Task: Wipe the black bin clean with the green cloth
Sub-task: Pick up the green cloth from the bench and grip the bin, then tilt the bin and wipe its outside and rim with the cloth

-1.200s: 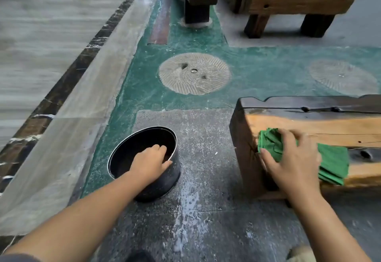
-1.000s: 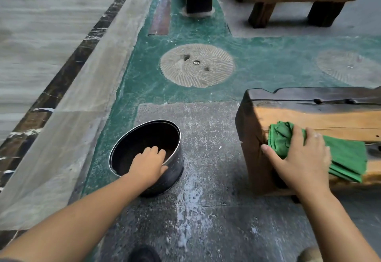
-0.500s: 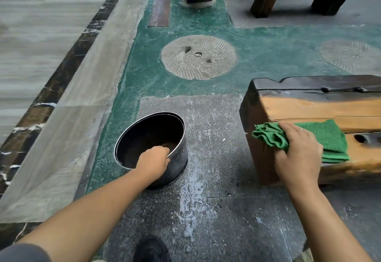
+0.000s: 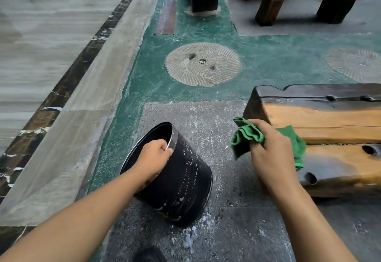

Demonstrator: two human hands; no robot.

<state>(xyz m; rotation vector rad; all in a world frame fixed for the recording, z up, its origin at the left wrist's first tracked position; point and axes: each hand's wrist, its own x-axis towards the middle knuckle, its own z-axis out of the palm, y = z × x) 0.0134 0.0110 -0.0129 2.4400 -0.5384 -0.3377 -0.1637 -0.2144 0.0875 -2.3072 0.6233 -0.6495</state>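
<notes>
1. Head view: left hand (image 4: 153, 157) curls over the rim of the black bin (image 4: 175, 179), tilted on the near floor.
2. Right hand (image 4: 272, 154) clenches the green cloth (image 4: 246, 136), just right of it.
3. I judge: keep the tilt, wipe the streaked wall firmly.

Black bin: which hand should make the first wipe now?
Right. The right hand already grips the green cloth beside the black bin, while the left hand holds its rim, tilting it.
</notes>
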